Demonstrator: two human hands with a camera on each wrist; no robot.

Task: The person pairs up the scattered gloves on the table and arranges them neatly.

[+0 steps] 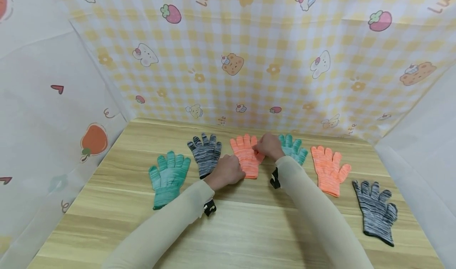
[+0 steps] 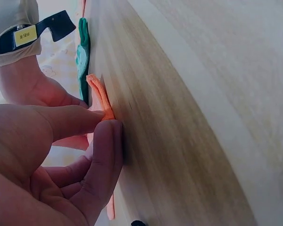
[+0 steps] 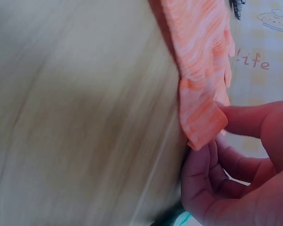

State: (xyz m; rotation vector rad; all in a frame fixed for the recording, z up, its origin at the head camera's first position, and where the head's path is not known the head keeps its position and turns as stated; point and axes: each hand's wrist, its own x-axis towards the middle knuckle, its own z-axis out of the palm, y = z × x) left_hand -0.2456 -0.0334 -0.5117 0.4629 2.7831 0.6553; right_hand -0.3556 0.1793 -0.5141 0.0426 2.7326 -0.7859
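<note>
An orange knit glove [image 1: 248, 158] lies flat with its fingers toward the back wall, between my two hands. My left hand [image 1: 228, 171] pinches its cuff edge between thumb and fingers, close over the table; the pinched cuff [image 2: 104, 101] shows in the left wrist view. My right hand [image 1: 270, 145] holds the glove's thumb [image 3: 205, 125] between thumb and curled fingers, at the glove's right side. Beyond the left hand lies a grey-black striped glove [image 1: 206, 154], its cuff partly covered by the hand. A green glove [image 1: 293, 149] is partly hidden behind the right hand.
Another green glove [image 1: 169, 178] lies at the far left of the wooden table [image 1: 242, 229]. To the right are a second orange glove [image 1: 328, 170] and a second grey-black glove [image 1: 377, 211]. A yellow checked cloth [image 1: 228, 91] hangs at the back, with white sheets at both sides.
</note>
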